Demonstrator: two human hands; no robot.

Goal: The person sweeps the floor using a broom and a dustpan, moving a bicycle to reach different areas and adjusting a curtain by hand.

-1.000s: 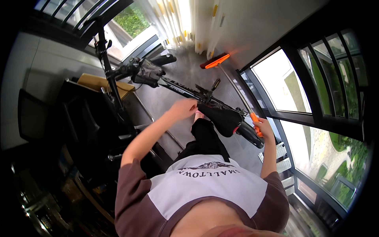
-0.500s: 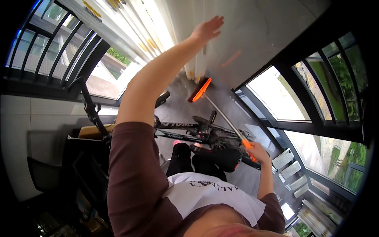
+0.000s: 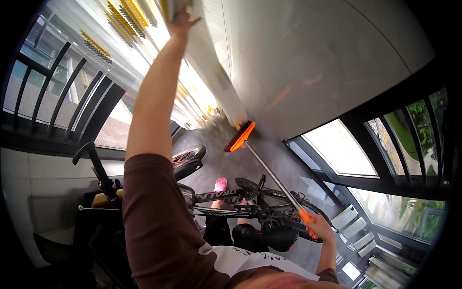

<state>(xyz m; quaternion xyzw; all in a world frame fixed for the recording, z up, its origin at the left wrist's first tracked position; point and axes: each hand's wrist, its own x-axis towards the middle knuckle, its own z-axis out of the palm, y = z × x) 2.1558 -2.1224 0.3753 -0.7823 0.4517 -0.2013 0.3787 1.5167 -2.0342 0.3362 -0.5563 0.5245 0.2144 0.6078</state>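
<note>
Floor (image 3: 216,163) lies open between curtain hem (image 3: 236,111) and bicycle (image 3: 270,206), right fingers (image 3: 315,225) wrapping broom handle (image 3: 304,215), left fingers (image 3: 182,13) unclear in grip.

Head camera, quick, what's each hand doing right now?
Left hand: raised at the curtain; whether it grips it cannot be told.
Right hand: closed, holding the broom's orange grip.

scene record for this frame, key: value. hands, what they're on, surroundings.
left_hand: left hand raised at the white curtain; grip unclear
right_hand: right hand closed around the orange grip of the broom
broom_head: orange head with dark bristles, near the curtain's lower end
bicycle: black bicycle with black saddle, across in front of the person
footwear: pink slipper on the floor beyond the frame
right_side: dark-framed windows
</note>
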